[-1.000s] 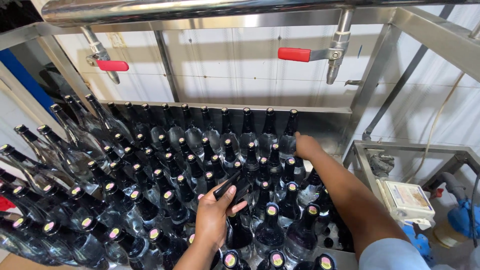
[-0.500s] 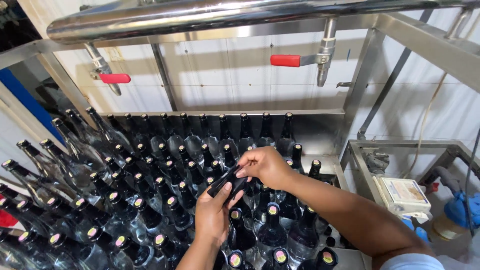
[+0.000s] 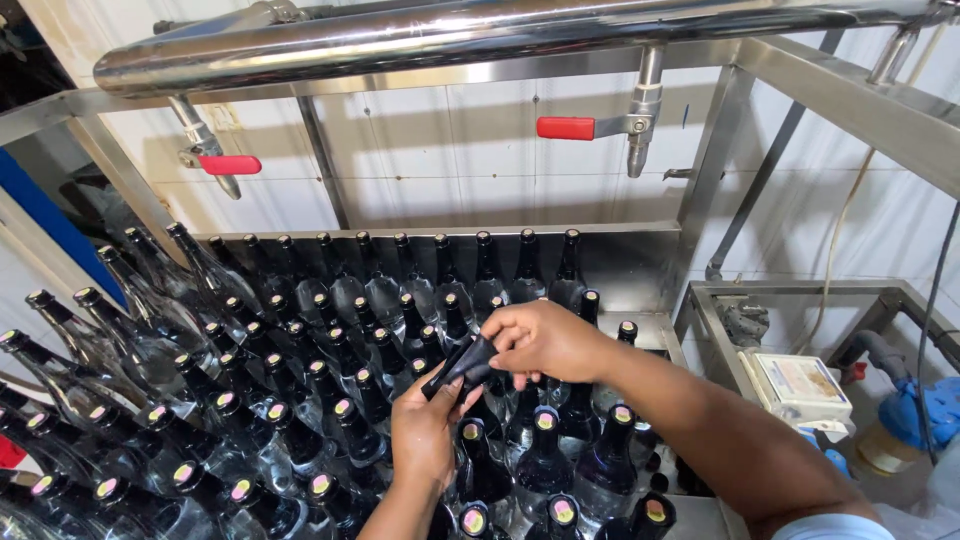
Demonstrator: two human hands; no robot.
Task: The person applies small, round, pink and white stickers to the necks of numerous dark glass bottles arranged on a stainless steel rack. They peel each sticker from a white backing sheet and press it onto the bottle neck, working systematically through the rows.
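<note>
Two hands pull at a small black sleeve above a crowd of dark glass bottles.

A steel pipe (image 3: 480, 35) with two red-handled valves (image 3: 566, 128) runs overhead. Below it, a metal tray (image 3: 620, 262) holds many capped bottles (image 3: 300, 400), upright at right, leaning at left. The right hand (image 3: 545, 342) pinches the top of the black sleeve (image 3: 462, 364); the left hand (image 3: 425, 428) grasps its lower end from beneath, just above the bottle tops.
</note>
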